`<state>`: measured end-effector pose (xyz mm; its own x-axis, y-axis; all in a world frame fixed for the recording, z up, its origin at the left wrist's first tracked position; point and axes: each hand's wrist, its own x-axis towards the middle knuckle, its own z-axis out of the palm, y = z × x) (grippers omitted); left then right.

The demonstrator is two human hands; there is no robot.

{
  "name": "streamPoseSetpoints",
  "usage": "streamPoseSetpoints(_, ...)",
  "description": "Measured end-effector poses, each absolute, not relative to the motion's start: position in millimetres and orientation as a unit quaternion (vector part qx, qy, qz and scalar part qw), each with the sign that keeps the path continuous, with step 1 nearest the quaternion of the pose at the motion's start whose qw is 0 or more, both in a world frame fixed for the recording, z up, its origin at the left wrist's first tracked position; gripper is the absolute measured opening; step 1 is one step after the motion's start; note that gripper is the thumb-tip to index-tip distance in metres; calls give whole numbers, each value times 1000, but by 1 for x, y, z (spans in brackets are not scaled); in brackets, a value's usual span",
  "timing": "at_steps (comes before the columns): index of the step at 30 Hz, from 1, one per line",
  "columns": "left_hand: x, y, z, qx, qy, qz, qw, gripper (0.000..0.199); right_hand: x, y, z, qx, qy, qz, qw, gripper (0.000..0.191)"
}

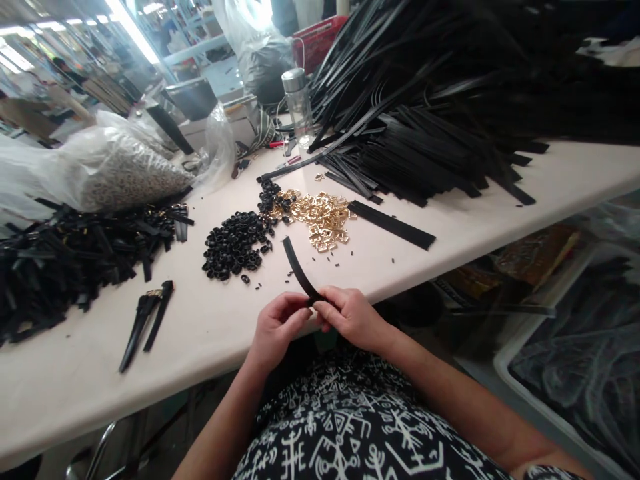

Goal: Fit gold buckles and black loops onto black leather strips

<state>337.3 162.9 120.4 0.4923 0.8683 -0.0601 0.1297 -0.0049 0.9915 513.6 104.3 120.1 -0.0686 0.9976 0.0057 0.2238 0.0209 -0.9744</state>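
Both hands meet at the front edge of the pale table. A short black strap (299,268) rises from between them, its free end pointing up and left. My right hand (350,315) pinches the strap's lower end between thumb and fingers. Close beside it, my left hand (281,324) has thumb and fingers closed round the same end; whatever small part sits there is hidden by the fingertips. Beyond the hands lie a pile of black loops (235,245) and a pile of gold buckles (325,217). A few flat black straps (393,225) rest right of the buckles.
Finished-looking black pieces (143,323) lie at the left, near a large heap of black straps (75,267). Behind stand a clear bag (120,163) and a glass bottle (299,110). Long black strips (410,147) cover the back right. A lined bin (575,353) stands lower right.
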Motion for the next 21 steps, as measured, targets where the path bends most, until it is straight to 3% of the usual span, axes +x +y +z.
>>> streamPoseSetpoints(5,331,177,123,465,432,393,665,40,517,96,123,-516,-617,471,361,24)
streamPoseSetpoints(9,320,182,126,533,458,444,557,25,516,90,121,-519,-674,422,312,26)
streamPoseSetpoints(14,315,174,127,708,429,434,356,11,513,87,117,-471,-727,340,368,17)
streamPoseSetpoints(21,319,159,134,754,353,341,437,19,503,96,118,-436,-734,360,376,13)
